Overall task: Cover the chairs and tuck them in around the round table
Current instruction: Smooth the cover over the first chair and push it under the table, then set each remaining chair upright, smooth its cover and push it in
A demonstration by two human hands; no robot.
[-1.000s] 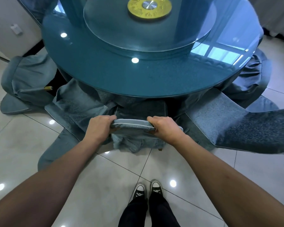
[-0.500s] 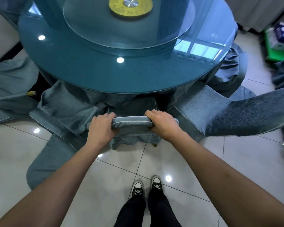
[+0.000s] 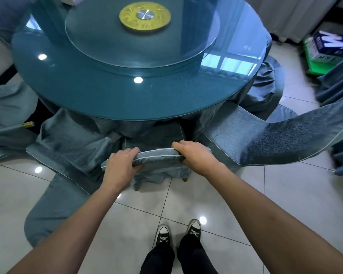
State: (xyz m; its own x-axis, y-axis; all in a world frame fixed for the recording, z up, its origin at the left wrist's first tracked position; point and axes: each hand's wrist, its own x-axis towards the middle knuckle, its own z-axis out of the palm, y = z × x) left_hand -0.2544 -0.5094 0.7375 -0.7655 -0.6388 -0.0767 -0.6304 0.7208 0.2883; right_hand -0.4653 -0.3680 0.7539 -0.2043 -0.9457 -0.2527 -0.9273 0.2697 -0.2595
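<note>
Left hand [image 3: 120,168] and right hand [image 3: 197,156] clamp the covered chair's top rail [image 3: 156,157], which runs crosswise; round bench [image 3: 111,95] lies directly ahead.

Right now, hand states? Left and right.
Left hand: closed, gripping the top edge of the covered chair back.
Right hand: closed, gripping the same chair back at its other end.

Premises are presenting as a dining room: round glass-topped table [image 3: 99,91] carrying a glass turntable [image 3: 99,42], fabric-covered chairs [image 3: 265,139] ringing it, glossy floor tiles [image 3: 216,194], curtains [image 3: 297,14] hanging far right.
</note>
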